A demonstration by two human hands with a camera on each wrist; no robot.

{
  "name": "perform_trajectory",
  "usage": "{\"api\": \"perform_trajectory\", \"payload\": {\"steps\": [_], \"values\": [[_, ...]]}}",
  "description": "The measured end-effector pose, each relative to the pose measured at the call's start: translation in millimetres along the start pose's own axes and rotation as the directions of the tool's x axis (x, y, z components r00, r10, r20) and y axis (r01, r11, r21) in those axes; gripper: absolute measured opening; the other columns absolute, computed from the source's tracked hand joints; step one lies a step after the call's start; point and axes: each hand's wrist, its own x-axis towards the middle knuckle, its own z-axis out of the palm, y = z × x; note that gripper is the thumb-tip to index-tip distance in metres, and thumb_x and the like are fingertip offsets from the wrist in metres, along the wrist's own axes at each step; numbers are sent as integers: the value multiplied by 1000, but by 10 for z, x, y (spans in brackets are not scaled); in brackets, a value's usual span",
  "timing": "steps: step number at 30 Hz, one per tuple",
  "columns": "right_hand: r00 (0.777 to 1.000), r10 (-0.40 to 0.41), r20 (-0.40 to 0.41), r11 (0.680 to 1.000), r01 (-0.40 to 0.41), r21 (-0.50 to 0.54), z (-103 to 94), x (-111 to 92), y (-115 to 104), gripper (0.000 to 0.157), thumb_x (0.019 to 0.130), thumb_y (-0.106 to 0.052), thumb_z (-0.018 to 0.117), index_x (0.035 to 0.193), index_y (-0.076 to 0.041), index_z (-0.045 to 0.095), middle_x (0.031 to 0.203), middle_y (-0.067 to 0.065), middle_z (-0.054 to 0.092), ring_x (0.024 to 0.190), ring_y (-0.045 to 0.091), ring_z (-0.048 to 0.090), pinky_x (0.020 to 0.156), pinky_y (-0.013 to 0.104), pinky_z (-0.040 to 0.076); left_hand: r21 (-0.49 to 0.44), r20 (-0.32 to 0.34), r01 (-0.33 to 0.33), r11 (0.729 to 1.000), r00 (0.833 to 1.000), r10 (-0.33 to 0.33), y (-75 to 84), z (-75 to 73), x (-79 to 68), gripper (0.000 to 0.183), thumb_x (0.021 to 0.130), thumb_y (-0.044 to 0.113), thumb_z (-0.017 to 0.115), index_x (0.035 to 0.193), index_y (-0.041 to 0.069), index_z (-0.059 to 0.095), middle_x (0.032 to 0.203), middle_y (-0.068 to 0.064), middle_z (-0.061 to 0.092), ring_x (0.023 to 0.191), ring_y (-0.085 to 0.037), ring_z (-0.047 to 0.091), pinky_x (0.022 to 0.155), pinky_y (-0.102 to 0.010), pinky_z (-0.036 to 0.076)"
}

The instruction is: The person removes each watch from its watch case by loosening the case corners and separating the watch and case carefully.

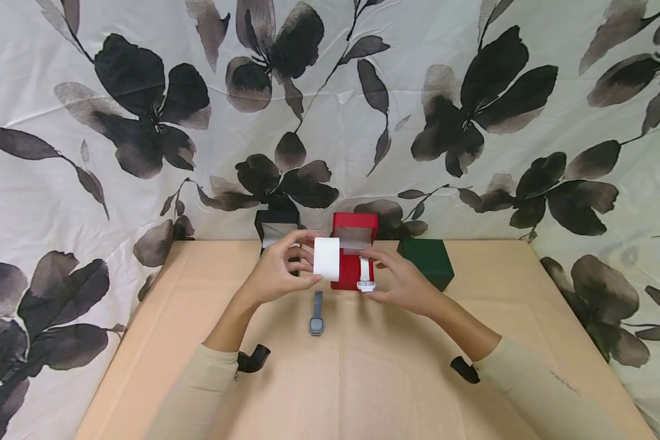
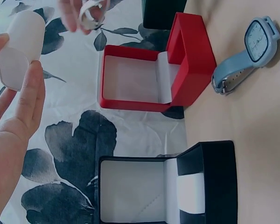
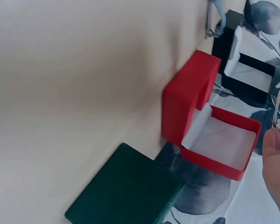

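A person's left hand (image 1: 282, 269) grips a white cushion (image 1: 327, 260) between thumb and fingers. The right hand (image 1: 409, 281) pinches a white watch (image 1: 365, 285) in the air near an open red box (image 1: 354, 220). A blue watch (image 1: 316, 324) lies on the table (image 1: 390, 379), between an open black box (image 1: 277, 218) and a closed green box (image 1: 426, 260), nearer the person.

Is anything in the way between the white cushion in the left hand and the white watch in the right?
Nothing visible stands between the white cushion and the white watch; only a gap shows. The open red box appears behind it in the head view.
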Motion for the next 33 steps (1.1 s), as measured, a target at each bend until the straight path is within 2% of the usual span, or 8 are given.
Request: {"api": "perform_trajectory", "payload": {"steps": [6, 13, 18, 33], "values": [[999, 6, 35, 1000, -5, -29, 128, -26, 59, 79, 76, -19, 90, 146, -13, 55, 151, 12, 50, 132, 35, 54, 99, 51, 58, 14, -3, -3, 1000, 1000, 3, -18, -12, -16, 73, 77, -5, 85, 142, 7, 54, 126, -14, 58, 97, -28, 68, 84, -33, 64], [998, -7, 68, 1000, 7, -6, 303, -63, 156, 81, 70, -14, 91, 143, -12, 56, 149, 12, 49, 136, 34, 46, 97, 55, 58, 11, -13, -2, 1000, 1000, 2, -57, -11, -28, 73, 75, -6, 86, 140, 10, 56, 123, -16, 60, 95, -27, 68, 84, -33, 64], [995, -9, 95, 1000, 8, 13, 420, -76, 210, 78, 73, -12, 90, 142, -11, 55, 148, 11, 48, 137, 34, 44, 99, 56, 57, 25, -19, 3, 1000, 1000, -2, -72, -24, -32, 72, 75, -5, 86, 140, 7, 56, 123, -16, 60, 95, -27, 68, 84, -32, 64], [990, -4, 144, 999, 10, -38, 665, -106, 326, 78, 72, -18, 95, 139, -7, 57, 142, 6, 50, 132, 26, 49, 103, 44, 57, 17, -11, 10, 1000, 1000, -10, -104, -38, -55, 73, 75, -6, 85, 140, 5, 55, 125, -16, 59, 96, -28, 68, 83, -33, 64]]}}
